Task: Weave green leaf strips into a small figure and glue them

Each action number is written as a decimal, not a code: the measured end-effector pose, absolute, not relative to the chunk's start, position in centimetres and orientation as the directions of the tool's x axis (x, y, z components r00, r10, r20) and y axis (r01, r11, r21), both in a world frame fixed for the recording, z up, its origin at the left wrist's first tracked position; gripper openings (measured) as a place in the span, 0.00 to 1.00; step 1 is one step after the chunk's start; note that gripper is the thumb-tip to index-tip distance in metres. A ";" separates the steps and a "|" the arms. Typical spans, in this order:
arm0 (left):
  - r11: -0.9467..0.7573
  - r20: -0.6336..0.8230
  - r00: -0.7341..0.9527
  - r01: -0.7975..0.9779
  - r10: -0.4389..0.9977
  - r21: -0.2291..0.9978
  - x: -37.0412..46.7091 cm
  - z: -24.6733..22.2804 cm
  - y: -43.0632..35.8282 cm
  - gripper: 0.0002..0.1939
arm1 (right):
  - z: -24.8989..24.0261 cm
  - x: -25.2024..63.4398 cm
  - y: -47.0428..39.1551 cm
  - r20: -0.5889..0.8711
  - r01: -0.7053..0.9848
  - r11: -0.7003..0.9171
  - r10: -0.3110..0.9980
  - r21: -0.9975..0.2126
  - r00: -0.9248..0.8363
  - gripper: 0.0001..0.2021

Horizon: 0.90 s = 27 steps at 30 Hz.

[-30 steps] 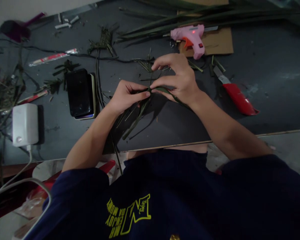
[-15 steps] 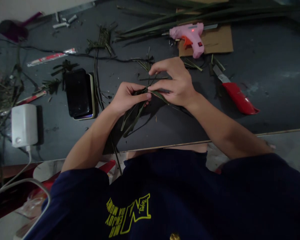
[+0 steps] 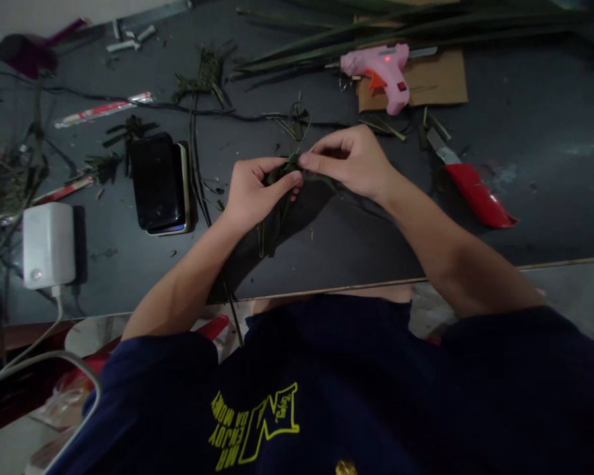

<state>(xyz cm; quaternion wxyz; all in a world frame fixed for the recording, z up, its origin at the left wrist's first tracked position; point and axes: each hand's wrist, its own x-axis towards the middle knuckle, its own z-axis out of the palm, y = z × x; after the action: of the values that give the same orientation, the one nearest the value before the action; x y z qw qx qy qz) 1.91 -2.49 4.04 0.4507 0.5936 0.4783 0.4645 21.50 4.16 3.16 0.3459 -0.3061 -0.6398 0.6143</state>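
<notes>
My left hand (image 3: pixel 258 186) pinches a small bundle of woven green leaf strips (image 3: pixel 291 162) between thumb and fingers, above the dark table. Loose strip ends hang down from it toward the table's front edge. From the right, my right hand (image 3: pixel 352 159) is closed at the bundle's upper right side, thumb and forefinger pressed together on a leaf strip. The exact fold between the fingertips is too dark and small to make out. Just beyond the fingers lie leaf scraps (image 3: pixel 297 124) on the table.
A pink glue gun (image 3: pixel 389 69) with a red light rests on cardboard (image 3: pixel 440 79). To the right lies a red-handled knife (image 3: pixel 478 191). Phones (image 3: pixel 156 181), a white power bank (image 3: pixel 48 245) and leaf scraps are at left. Long leaves (image 3: pixel 317 43) spread along the back.
My right hand's fingers have come together at the bundle; its forefinger was raised before. The bundle has turned a little in my left hand, and its hanging ends have shifted.
</notes>
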 end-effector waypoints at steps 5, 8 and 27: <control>-0.228 0.215 0.077 0.326 0.974 0.917 1.8 4.1 -2.6 0.10 | 2.9 21.5 4.2 0.055 0.063 0.105 0.843 -0.993 -0.535 0.17; -0.261 0.252 0.070 0.338 0.965 0.904 1.8 3.7 -2.5 0.09 | 3.4 21.6 4.0 0.003 0.056 0.046 0.798 -0.997 -0.602 0.13; -0.300 0.358 -0.133 0.328 0.924 0.896 0.7 1.7 -1.6 0.14 | 5.0 21.1 2.8 0.104 0.294 0.242 0.903 -0.925 -0.417 0.03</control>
<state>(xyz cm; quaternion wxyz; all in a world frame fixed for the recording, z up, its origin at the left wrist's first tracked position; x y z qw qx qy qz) 0.68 -1.61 1.65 0.2758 0.5980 0.5234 0.5408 21.06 2.83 5.01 0.3387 -0.4206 -0.7114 0.4496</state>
